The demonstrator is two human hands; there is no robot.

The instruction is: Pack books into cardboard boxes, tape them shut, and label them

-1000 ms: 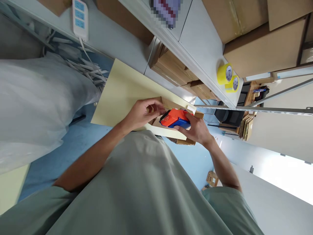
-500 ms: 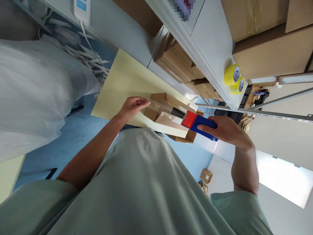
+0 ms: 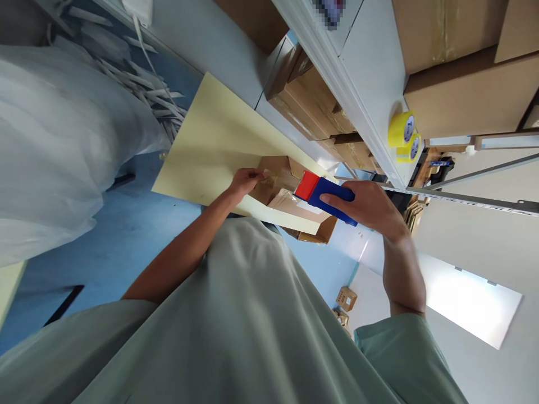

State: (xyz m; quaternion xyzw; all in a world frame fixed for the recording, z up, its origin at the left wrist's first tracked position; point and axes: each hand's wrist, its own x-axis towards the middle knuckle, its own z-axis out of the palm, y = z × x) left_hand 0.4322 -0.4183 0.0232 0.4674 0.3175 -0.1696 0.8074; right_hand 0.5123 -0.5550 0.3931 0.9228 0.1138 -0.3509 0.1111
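Note:
A small brown cardboard box (image 3: 283,178) lies on a pale yellow tabletop (image 3: 214,143), with clear tape across its top. My left hand (image 3: 243,183) presses on the box's left end, fingers bent and pinching at the tape there. My right hand (image 3: 365,206) grips a red and blue tape dispenser (image 3: 323,193), held over the box's right end with the red head pointing at the box.
Grey shelving (image 3: 357,73) behind the table holds large cardboard boxes (image 3: 458,84) and two yellow tape rolls (image 3: 401,130). More flat brown boxes (image 3: 309,101) sit under the shelf. A big white plastic bag (image 3: 63,134) and white strips (image 3: 138,84) lie at the left on the blue floor (image 3: 126,235).
My right hand drew the tape dispenser off the box to the right, then brought it back slightly left. My left hand shifted along the box's left end.

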